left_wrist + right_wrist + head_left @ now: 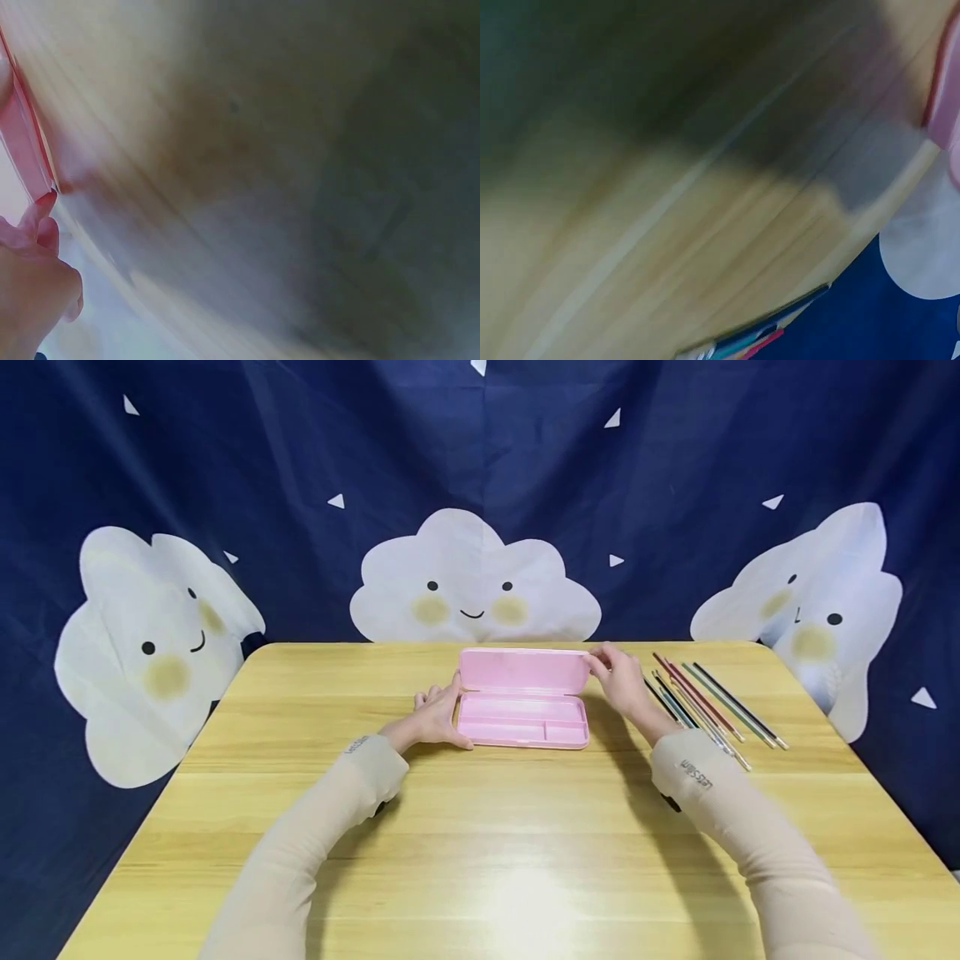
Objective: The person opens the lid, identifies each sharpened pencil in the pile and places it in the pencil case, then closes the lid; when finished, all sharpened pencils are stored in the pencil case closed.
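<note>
A pink pencil case (517,732) lies on the table with its lid (525,672) raised at the back. Its tray, split into compartments, holds nothing. My left hand (435,717) holds the case at its left side, thumb at the front corner and index finger by the hinge. In the left wrist view that index finger (43,204) touches the case's pink edge (30,146). With thumb and fingertips, my right hand (621,681) pinches the lid's upper right corner. Only a bit of the pink case (946,97) shows at the edge of the right wrist view.
Several pencils (697,702) in dark, red and green colours lie to the right of the case, close by my right forearm. The wooden table (480,827) ends at the back before a dark blue curtain (480,452) printed with smiling clouds.
</note>
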Demonstrator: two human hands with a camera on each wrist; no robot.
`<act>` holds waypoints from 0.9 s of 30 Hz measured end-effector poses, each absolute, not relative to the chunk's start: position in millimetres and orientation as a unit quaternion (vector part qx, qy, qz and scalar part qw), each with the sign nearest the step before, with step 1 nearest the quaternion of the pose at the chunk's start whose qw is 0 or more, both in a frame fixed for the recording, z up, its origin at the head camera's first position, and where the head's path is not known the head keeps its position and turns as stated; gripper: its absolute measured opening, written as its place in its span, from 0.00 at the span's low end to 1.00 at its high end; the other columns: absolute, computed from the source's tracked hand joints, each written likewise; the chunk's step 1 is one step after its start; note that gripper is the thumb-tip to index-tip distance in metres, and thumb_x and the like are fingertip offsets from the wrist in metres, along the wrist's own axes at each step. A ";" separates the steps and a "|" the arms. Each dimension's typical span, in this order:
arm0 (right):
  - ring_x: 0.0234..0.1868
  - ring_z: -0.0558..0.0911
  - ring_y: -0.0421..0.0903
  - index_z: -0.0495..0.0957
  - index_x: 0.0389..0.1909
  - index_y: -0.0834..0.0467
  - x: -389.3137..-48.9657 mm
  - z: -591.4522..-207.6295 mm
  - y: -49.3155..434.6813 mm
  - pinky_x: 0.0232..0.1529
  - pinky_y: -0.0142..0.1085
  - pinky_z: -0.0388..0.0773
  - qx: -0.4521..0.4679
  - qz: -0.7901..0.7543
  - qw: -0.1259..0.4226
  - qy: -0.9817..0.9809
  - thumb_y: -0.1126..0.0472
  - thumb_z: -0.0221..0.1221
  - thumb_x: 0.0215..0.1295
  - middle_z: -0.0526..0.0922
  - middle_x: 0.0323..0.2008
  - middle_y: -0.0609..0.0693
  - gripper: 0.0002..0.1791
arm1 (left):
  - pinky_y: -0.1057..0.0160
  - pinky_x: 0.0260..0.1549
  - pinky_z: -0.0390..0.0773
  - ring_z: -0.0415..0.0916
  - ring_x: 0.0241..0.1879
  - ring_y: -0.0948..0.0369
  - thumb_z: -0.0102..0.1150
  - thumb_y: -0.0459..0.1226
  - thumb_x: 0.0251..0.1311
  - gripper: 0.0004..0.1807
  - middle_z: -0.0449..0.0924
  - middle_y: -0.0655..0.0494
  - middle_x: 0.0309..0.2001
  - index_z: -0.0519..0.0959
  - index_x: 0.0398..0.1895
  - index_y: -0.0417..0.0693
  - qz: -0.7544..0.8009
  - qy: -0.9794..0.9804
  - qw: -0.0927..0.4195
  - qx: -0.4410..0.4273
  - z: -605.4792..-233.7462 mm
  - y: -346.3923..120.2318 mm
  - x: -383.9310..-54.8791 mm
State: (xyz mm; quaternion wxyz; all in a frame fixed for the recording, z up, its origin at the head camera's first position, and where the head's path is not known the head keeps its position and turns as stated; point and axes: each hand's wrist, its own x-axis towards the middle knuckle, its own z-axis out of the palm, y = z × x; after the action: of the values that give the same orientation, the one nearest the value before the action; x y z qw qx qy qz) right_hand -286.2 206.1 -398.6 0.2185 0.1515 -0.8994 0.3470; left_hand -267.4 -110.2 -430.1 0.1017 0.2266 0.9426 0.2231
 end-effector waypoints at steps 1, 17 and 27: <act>0.29 0.81 0.54 0.77 0.35 0.67 -288.7 -398.9 204.8 0.31 0.44 0.76 0.143 0.343 0.224 -0.901 0.62 0.56 0.63 0.82 0.27 0.61 0.10 | 0.57 0.42 0.51 0.57 0.46 0.53 0.74 0.53 0.29 0.74 0.62 0.54 0.64 0.29 0.69 0.37 0.222 0.943 0.103 0.227 -430.7 -110.1 -267.2; 0.53 0.65 0.69 0.56 0.67 0.62 -285.3 -414.5 213.1 0.52 0.59 0.64 0.183 0.121 -0.063 -0.974 0.52 0.45 0.70 0.67 0.51 0.73 0.29 | 0.54 0.43 0.54 0.55 0.52 0.49 0.71 0.58 0.31 0.66 0.56 0.43 0.65 0.45 0.70 0.39 0.169 0.953 0.111 0.227 -429.7 -103.9 -265.4; 0.42 0.67 0.58 0.59 0.67 0.56 -269.0 -415.9 212.1 0.41 0.56 0.67 0.183 0.098 -0.090 -0.974 0.53 0.45 0.70 0.67 0.41 0.63 0.27 | 0.52 0.46 0.52 0.54 0.53 0.49 0.70 0.58 0.33 0.63 0.57 0.45 0.64 0.47 0.70 0.40 0.168 0.951 0.113 0.232 -424.9 -109.2 -267.2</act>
State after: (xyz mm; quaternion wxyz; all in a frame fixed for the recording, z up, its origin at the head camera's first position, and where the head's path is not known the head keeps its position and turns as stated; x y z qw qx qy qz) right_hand -269.0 212.1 -415.9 -0.0904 0.1834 -0.9739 0.0981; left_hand -267.2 -109.2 -424.9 0.1131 0.2323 0.9514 0.1677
